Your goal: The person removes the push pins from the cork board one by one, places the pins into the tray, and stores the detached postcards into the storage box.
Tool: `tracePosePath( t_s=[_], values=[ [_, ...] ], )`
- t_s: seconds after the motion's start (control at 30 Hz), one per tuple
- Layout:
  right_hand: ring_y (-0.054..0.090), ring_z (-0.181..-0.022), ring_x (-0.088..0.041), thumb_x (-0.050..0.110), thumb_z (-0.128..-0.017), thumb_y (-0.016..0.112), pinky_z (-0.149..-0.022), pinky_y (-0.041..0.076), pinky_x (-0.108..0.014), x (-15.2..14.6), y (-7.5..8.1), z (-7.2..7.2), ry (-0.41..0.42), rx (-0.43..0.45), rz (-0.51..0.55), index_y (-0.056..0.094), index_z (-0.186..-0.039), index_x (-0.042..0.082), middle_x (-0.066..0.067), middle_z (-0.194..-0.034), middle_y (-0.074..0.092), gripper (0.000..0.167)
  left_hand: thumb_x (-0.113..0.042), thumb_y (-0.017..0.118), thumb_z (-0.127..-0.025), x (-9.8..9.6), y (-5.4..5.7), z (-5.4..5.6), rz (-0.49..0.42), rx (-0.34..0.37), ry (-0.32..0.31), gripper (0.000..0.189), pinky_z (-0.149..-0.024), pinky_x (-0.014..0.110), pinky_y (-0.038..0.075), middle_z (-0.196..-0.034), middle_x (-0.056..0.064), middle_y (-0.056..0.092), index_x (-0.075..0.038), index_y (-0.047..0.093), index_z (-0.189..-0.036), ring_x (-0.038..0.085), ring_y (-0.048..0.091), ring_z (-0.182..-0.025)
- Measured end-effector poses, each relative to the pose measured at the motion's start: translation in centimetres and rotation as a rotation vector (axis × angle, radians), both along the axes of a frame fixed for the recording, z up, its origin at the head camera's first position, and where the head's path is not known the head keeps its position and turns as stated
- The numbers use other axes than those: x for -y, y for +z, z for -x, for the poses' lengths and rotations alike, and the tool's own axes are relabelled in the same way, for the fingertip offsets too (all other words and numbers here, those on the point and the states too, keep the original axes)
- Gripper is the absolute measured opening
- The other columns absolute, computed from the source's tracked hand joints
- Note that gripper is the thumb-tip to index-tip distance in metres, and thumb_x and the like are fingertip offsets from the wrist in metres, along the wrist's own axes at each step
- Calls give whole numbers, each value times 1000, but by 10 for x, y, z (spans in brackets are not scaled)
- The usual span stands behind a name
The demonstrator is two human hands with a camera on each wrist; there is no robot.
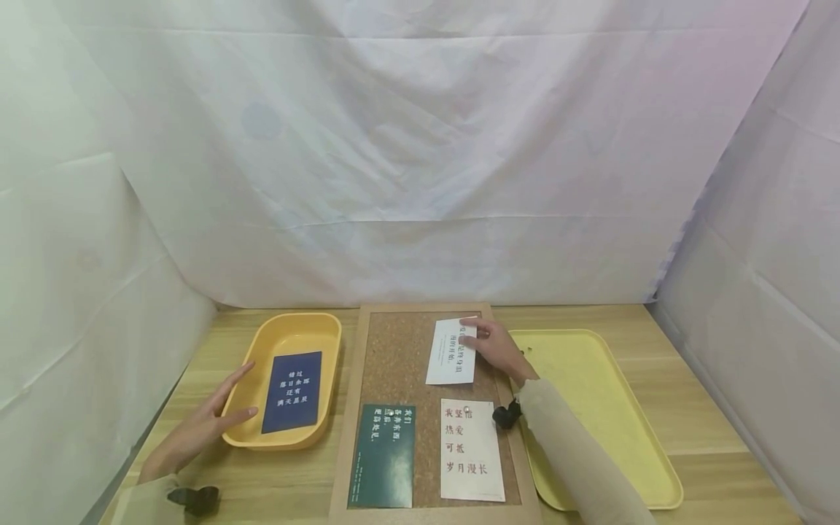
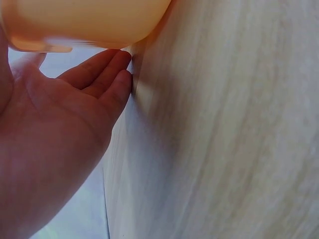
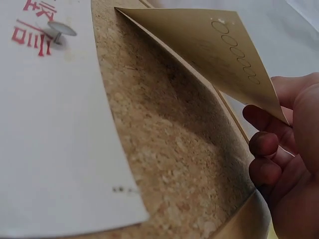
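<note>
Over the far right part of the framed cork board (image 1: pixel 397 357), my right hand (image 1: pixel 497 350) pinches a white postcard (image 1: pixel 449 357) by its edge. The right wrist view shows this postcard (image 3: pixel 209 47) tilted up off the cork, one corner low, and its back with a row of printed circles. My left hand (image 1: pixel 206 415) is at the left side of a yellow basin (image 1: pixel 302 324), thumb over the near rim and fingers loosely extended. In the left wrist view these fingers (image 2: pixel 107 74) lie beside the basin wall, close to the tabletop. A dark blue postcard (image 1: pixel 292 394) lies in the basin.
A green postcard (image 1: pixel 385 459) and a white postcard with red characters (image 1: pixel 469 459) lie on the board's near half. A thumbtack (image 3: pixel 62 29) stands in the red-lettered one. Right of the board is a yellow tray (image 1: pixel 590 408). White cloth (image 1: pixel 420 146) hangs behind.
</note>
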State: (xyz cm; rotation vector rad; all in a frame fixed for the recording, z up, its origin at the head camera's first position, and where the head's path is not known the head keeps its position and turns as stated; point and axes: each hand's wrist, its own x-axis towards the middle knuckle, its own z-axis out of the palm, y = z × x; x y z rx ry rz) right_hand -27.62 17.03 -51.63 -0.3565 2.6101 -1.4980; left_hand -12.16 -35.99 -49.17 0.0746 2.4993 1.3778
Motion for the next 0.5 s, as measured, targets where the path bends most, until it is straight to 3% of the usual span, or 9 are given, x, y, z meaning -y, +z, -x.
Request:
tracePosePath(
  t_s=[0.07,0.3,0.5],
  values=[
    [57,-125,-36,27,-92,71,-106,43,-55,0,1,0,2,-1,10,62,-134,14,-12,-138,59,45,-33,61,-98,-1,1,0,-4,-2,-2,81,-99,84,4,-165,16,-11,-39,7,-159,54,-11,-145],
    [69,-101,-20,25,-92,71,-104,45,-51,4,8,-2,-7,33,48,62,-134,16,-6,-113,72,44,-34,61,-98,-2,1,1,7,-6,0,81,-99,84,5,-166,16,-9,-40,7,-159,55,-9,-145],
    [68,-106,-24,29,-92,71,-99,50,-49,7,17,-5,21,18,61,61,-136,18,-7,-133,62,46,-32,62,-98,-2,-1,2,-21,0,-1,82,-100,84,3,-166,15,-10,-40,7,-159,52,-12,-146]
  ],
)
